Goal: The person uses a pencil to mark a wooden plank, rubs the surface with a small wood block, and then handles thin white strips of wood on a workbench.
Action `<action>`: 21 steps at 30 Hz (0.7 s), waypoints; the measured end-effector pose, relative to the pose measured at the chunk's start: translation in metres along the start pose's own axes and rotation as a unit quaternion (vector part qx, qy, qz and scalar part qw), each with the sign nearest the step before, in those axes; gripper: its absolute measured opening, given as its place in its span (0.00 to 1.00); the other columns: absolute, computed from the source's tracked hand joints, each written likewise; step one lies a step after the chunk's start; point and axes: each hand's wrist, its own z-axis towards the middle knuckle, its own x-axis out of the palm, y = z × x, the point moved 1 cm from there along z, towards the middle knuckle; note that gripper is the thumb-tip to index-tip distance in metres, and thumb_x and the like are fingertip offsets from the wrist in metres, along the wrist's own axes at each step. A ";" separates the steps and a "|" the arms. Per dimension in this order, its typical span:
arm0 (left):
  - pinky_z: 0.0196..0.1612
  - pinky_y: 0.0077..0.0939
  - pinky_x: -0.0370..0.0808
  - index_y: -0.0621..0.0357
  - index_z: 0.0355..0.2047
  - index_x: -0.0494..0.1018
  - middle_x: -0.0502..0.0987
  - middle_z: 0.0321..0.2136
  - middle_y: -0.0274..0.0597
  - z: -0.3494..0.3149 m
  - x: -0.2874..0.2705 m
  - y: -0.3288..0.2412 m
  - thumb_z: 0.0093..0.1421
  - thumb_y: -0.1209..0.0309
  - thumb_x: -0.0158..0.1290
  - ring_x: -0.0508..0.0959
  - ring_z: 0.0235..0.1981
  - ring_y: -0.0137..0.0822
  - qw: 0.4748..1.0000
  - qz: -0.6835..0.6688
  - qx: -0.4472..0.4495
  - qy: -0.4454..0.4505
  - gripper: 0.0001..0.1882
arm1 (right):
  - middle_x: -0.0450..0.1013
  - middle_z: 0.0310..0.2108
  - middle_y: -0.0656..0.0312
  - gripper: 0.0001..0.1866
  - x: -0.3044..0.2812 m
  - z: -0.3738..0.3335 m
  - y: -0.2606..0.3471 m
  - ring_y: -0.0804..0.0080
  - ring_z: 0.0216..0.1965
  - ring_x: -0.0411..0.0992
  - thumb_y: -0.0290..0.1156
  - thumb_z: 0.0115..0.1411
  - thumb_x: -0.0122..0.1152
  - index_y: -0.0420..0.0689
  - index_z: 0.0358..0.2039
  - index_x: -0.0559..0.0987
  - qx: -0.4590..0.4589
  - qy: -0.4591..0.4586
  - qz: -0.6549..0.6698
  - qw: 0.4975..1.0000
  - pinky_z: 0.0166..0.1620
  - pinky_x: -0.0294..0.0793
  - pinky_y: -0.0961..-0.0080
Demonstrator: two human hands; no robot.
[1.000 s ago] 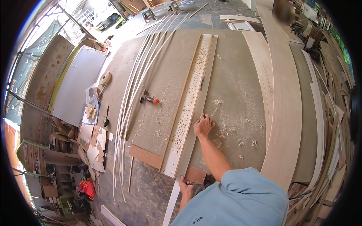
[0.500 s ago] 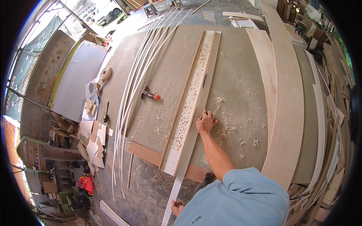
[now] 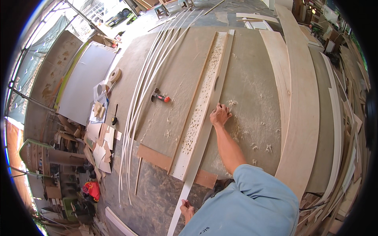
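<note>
A long narrow pale wooden strip (image 3: 208,125) lies on the big workbench (image 3: 252,78), beside a wider white board (image 3: 201,114) covered in wood shavings and spots. My right hand (image 3: 219,115) rests flat on the strip near its middle, fingers spread. My left hand (image 3: 186,208) is low at the near end of the strip, fingers closed on its edge. My light blue sleeve fills the lower middle of the view.
A red-handled tool (image 3: 160,96) lies left of the white board. Several thin bent white strips (image 3: 138,106) run along the left. Wide plywood planks (image 3: 303,118) lie to the right. Tape rolls (image 3: 114,74), offcuts and clutter sit at the left.
My left hand slid down toward the strip's near end, then stayed there. My right hand stayed on the strip. The view shifted slightly.
</note>
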 end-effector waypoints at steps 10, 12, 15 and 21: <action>0.34 0.07 0.73 0.69 0.36 0.65 0.69 0.34 0.37 -0.001 -0.009 0.008 0.59 0.75 0.52 0.72 0.31 0.22 0.993 0.072 0.079 0.047 0.09 | 0.65 0.44 0.59 0.21 -0.024 -0.090 0.005 0.62 0.52 0.59 0.32 0.52 0.57 0.46 0.49 0.71 -0.005 0.047 0.004 0.999 0.50 0.54 0.52; 0.33 0.09 0.73 0.67 0.33 0.67 0.70 0.30 0.37 0.001 0.002 0.007 0.58 0.74 0.54 0.72 0.28 0.23 0.995 0.072 0.052 0.053 0.08 | 0.65 0.44 0.60 0.21 -0.019 -0.079 0.003 0.62 0.52 0.59 0.31 0.52 0.57 0.46 0.49 0.71 -0.004 0.036 0.007 0.999 0.49 0.55 0.52; 0.31 0.11 0.74 0.62 0.27 0.70 0.70 0.23 0.36 -0.020 0.043 0.001 0.57 0.71 0.56 0.71 0.23 0.25 0.999 0.045 -0.030 -0.006 0.08 | 0.65 0.44 0.60 0.20 -0.015 -0.061 -0.001 0.62 0.52 0.59 0.31 0.52 0.56 0.45 0.48 0.72 -0.004 0.024 0.007 1.000 0.50 0.55 0.52; 0.23 0.17 0.70 0.55 0.22 0.71 0.69 0.16 0.34 -0.030 0.090 0.006 0.57 0.62 0.56 0.69 0.19 0.29 0.992 0.036 -0.093 -0.073 0.12 | 0.66 0.45 0.60 0.19 -0.008 -0.027 0.004 0.62 0.51 0.60 0.31 0.53 0.55 0.45 0.47 0.73 -0.009 0.003 0.003 1.000 0.50 0.55 0.52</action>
